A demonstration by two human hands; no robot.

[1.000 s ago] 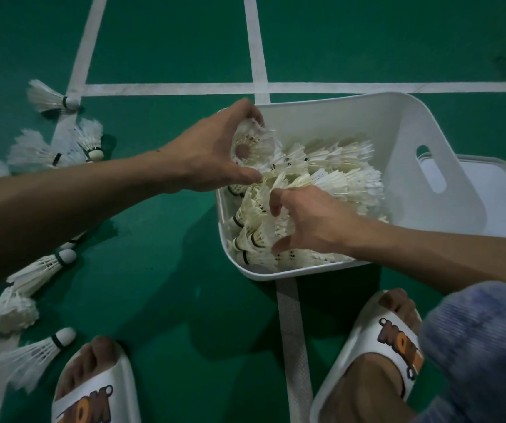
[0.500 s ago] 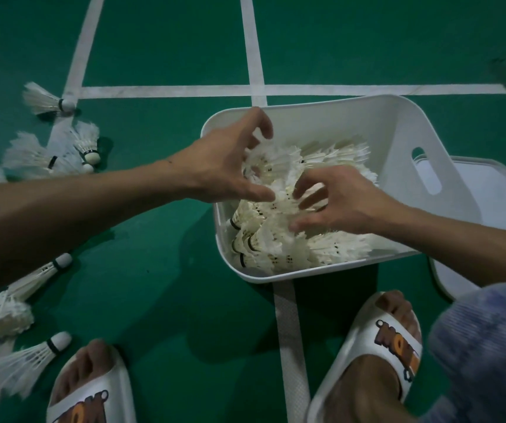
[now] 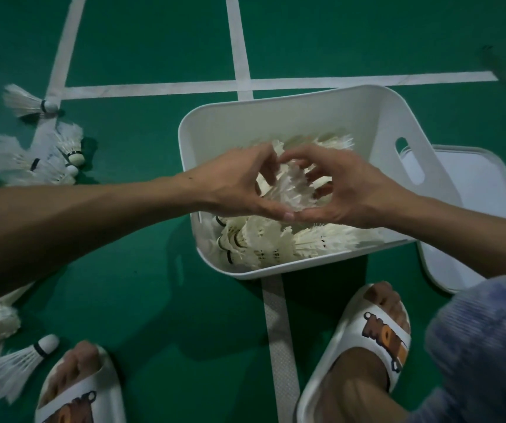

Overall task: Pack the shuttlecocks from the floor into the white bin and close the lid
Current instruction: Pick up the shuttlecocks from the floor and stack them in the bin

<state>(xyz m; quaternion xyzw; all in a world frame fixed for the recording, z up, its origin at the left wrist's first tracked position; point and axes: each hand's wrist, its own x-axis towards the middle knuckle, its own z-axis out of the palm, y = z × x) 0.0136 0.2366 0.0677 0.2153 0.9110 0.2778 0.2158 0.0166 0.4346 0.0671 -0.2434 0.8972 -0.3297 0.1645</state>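
White feathered shuttlecocks point(image 3: 291, 190), gripped between your curled left hand point(image 3: 233, 184) and right hand point(image 3: 349, 190), should settle low into the white plastic bin point(image 3: 276, 109) before you release.

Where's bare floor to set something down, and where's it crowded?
Bare green floor lies between the white bin and the left slipper, and beyond the cross court line. Crowded: loose shuttlecocks at left, lid right of the bin, left hand and right hand cupping a shuttlecock bunch above it.
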